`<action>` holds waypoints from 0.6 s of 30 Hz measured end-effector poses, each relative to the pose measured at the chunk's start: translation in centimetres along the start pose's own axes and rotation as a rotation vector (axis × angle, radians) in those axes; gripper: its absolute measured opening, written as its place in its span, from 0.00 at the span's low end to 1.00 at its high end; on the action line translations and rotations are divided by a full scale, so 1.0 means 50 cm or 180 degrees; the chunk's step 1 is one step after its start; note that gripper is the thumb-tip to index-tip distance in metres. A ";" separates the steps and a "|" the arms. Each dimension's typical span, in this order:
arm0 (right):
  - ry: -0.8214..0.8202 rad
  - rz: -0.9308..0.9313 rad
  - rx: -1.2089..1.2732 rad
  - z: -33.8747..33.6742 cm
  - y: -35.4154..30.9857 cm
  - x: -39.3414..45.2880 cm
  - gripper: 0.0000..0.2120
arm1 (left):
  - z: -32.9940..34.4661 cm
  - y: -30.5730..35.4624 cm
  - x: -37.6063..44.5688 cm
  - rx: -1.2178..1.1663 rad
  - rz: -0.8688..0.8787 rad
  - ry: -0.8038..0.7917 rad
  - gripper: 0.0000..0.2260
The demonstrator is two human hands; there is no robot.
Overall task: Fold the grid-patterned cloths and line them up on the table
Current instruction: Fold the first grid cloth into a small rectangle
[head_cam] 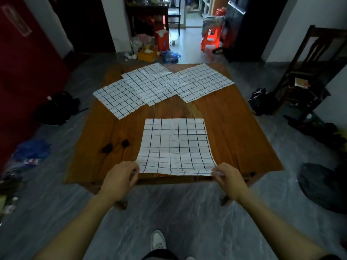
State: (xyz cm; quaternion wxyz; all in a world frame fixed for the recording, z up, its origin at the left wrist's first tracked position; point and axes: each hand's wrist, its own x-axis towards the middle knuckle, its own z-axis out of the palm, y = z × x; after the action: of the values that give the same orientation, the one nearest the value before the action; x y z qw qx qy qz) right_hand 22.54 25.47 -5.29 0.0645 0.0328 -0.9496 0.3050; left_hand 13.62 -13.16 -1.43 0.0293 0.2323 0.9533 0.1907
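A white cloth with a black grid (175, 145) lies spread flat at the near edge of the wooden table (234, 139). My left hand (120, 178) pinches its near left corner. My right hand (228, 178) pinches its near right corner. Three more grid cloths lie unfolded and overlapping at the far side: one at the left (118, 99), one in the middle (150, 83), one at the right (201, 82).
Two dark knots (115, 145) mark the table's left part. A dark wooden chair (309, 72) stands at the right. Bags, shoes and clutter lie on the grey floor around the table. A red plastic stool (211, 37) stands beyond.
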 end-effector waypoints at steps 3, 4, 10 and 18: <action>0.0003 -0.0102 0.0088 -0.013 -0.004 -0.012 0.04 | -0.011 0.024 -0.030 -0.0109 -0.0088 0.0129 0.11; 0.0050 -0.0116 0.0123 -0.018 -0.008 -0.011 0.03 | -0.016 0.029 -0.036 -0.0160 -0.0106 0.0174 0.11; 0.0322 0.0008 0.0100 -0.036 -0.040 0.030 0.04 | -0.039 0.033 -0.006 -0.0113 -0.0128 0.0409 0.08; 0.0568 0.0314 0.0045 -0.061 -0.084 0.176 0.06 | -0.076 -0.024 0.138 -0.0317 -0.0121 0.0569 0.06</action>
State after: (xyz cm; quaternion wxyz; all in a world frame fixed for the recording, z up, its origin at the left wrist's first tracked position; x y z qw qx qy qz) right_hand 14.57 23.66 0.85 0.1334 -0.0409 -0.9384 0.3162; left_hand 6.40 -12.35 1.84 -0.0408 0.1945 0.9457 0.2572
